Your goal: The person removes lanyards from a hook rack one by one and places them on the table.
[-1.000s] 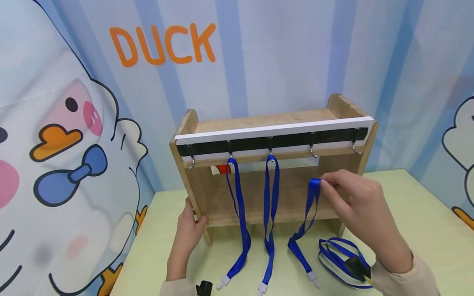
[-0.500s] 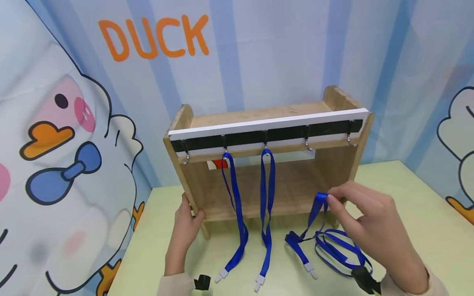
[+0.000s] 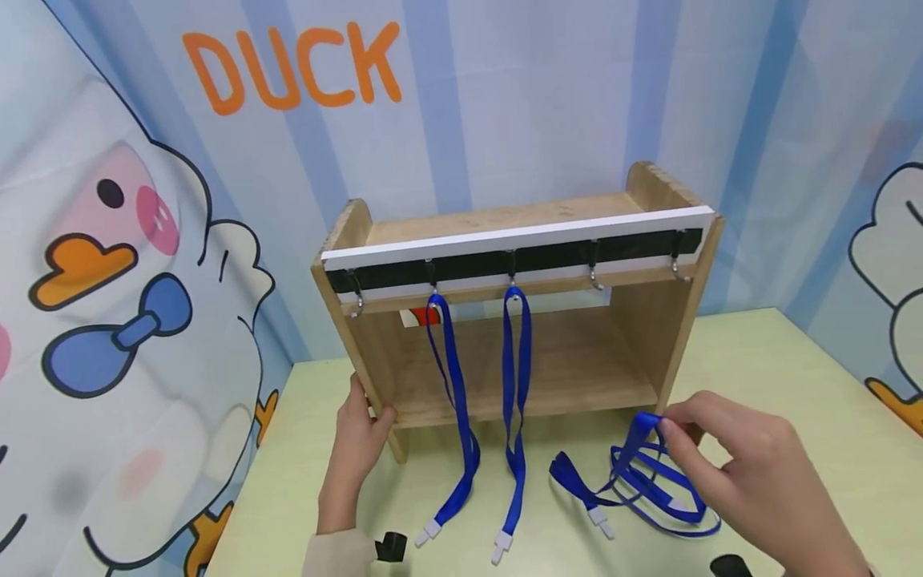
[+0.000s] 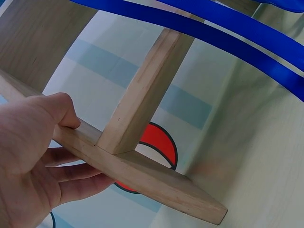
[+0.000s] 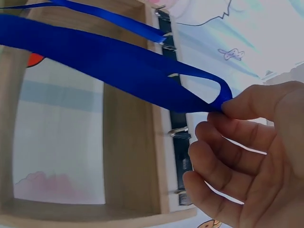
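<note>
A small wooden shelf (image 3: 620, 361) stands on the table, with a row of silver hooks (image 3: 595, 277) along its front. My left hand (image 3: 352, 449) grips the shelf's left side panel (image 4: 156, 185), thumb in front and fingers behind. Between thumb and forefinger, my right hand (image 3: 757, 473) pinches the top loop of a blue lanyard (image 5: 118, 66) low by the shelf's right leg. That lanyard's white clip (image 3: 600, 521) hangs down at the table. Two more blue lanyards, a left one (image 3: 460, 401) and a middle one (image 3: 515, 393), hang from the second and third hooks from the left.
Another blue lanyard (image 3: 692, 532) lies loosely coiled on the pale green table (image 3: 274, 513), overlapped by the held one in the head view. A printed duck curtain (image 3: 534, 96) rises behind the shelf. The outermost hook (image 3: 356, 303) on the left carries nothing.
My right hand has moved down and to the right with the lanyard, away from the hooks, and the strap now sags toward the coiled one. The left hand keeps its grip on the shelf.
</note>
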Demonstrator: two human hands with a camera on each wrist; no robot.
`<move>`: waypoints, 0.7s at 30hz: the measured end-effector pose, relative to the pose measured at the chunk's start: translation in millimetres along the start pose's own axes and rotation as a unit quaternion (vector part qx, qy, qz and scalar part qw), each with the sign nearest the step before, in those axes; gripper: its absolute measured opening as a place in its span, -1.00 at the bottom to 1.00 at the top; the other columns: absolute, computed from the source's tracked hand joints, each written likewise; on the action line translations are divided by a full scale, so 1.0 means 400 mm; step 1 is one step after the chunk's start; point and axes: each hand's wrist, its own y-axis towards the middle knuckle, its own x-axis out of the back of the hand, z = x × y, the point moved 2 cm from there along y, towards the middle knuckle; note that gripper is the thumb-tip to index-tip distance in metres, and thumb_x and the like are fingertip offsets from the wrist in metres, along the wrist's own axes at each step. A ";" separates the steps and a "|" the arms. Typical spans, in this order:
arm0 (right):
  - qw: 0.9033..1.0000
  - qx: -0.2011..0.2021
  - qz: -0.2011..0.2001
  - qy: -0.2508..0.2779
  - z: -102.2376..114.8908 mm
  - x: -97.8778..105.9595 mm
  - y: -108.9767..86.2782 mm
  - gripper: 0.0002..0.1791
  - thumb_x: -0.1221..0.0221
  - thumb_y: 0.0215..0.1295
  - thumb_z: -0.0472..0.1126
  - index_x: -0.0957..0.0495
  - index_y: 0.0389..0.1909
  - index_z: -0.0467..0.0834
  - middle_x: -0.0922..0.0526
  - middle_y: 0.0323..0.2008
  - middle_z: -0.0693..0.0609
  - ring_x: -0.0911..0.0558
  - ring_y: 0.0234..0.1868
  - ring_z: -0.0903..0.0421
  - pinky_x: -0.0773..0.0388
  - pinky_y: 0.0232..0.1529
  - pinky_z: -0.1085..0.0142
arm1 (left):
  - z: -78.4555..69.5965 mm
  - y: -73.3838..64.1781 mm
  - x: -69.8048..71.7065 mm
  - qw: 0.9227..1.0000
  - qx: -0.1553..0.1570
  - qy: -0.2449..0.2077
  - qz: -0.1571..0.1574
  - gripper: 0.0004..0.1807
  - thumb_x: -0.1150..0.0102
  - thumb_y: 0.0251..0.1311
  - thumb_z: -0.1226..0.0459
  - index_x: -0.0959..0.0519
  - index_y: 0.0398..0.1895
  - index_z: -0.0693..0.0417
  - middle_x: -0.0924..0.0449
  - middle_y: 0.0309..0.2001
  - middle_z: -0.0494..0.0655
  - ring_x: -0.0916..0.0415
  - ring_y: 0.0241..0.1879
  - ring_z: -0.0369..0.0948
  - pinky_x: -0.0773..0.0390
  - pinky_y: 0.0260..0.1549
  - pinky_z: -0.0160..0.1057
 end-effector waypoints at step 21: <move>0.975 -0.136 0.169 -0.039 -0.072 -0.053 -0.059 -0.87 -0.38 0.21 -0.26 -0.65 -0.36 0.05 -0.50 -0.53 0.35 -0.42 -0.47 0.32 -0.48 -0.51 0.40 | 0.008 0.004 0.000 1.000 0.001 0.006 -0.002 -0.28 -0.09 0.25 0.49 -0.08 0.46 0.37 -0.38 0.26 0.46 -0.49 0.16 0.25 -0.69 -0.13 0.14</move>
